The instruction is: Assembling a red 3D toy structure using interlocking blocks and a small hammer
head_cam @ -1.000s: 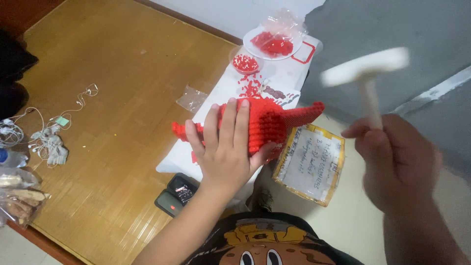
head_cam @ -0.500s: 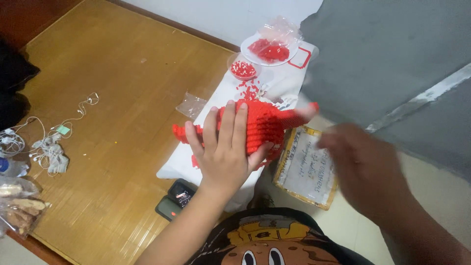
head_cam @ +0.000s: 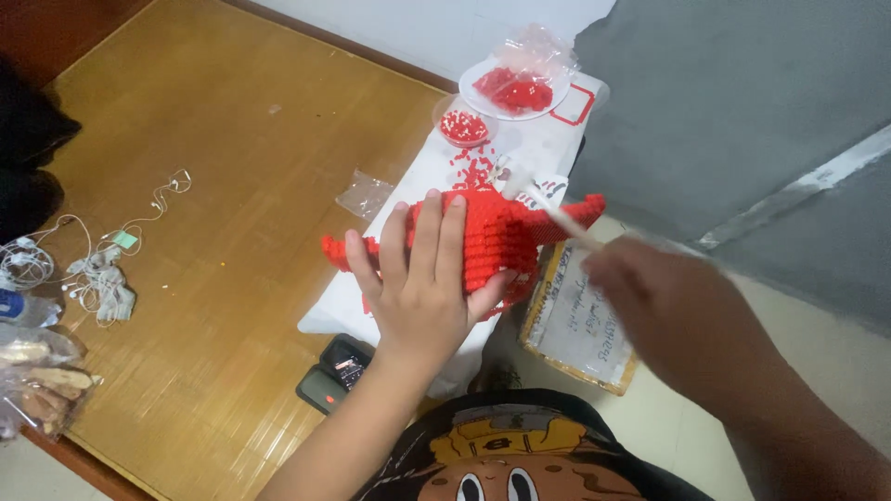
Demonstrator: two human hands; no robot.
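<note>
1. The red brick model (head_cam: 492,237) lies on the white board (head_cam: 408,278), long axis running left to right.
2. The left hand (head_cam: 422,278) presses flat on it, fingers spread.
3. The right hand (head_cam: 673,306), clenched on a small white mallet (head_cam: 543,199), has swung down from its raised position; the head now meets the model's right top.

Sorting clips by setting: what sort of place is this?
Probably a room at home, used for hobby work: a woven floor mat, tangled earphones, and a red brick model on a low white table.
</note>
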